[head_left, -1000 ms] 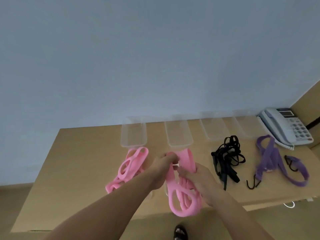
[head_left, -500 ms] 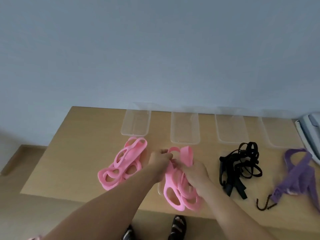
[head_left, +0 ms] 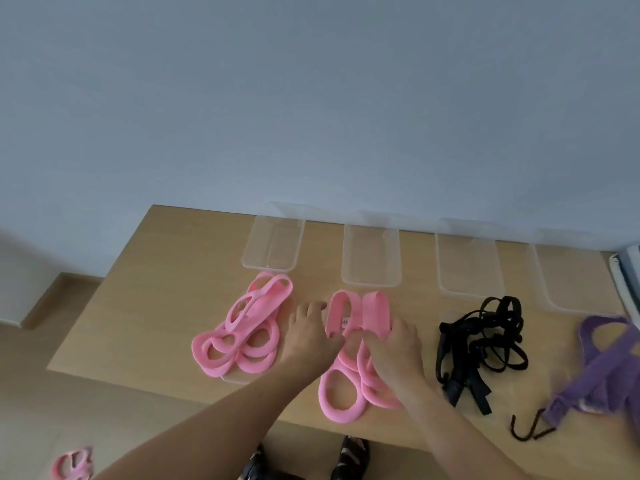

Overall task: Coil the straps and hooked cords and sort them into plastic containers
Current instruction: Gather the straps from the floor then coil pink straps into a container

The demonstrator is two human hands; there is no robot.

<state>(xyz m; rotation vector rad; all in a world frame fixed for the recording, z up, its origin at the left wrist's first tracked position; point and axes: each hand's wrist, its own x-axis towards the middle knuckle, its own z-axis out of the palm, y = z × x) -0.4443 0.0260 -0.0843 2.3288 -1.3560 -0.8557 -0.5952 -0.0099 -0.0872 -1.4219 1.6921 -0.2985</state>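
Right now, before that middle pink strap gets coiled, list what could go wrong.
1. The middle pink strap has loops reaching the near edge of the table. If the left hand or right hand loosens its grip, it may slide to the floor, where a second pink strap lies.
2. The hook of the purple cord lies near that edge and could snag an arm or drop.

A light wooden table (head_left: 166,292) stands against a plain pale-blue wall (head_left: 311,98) on beige floor (head_left: 41,393).
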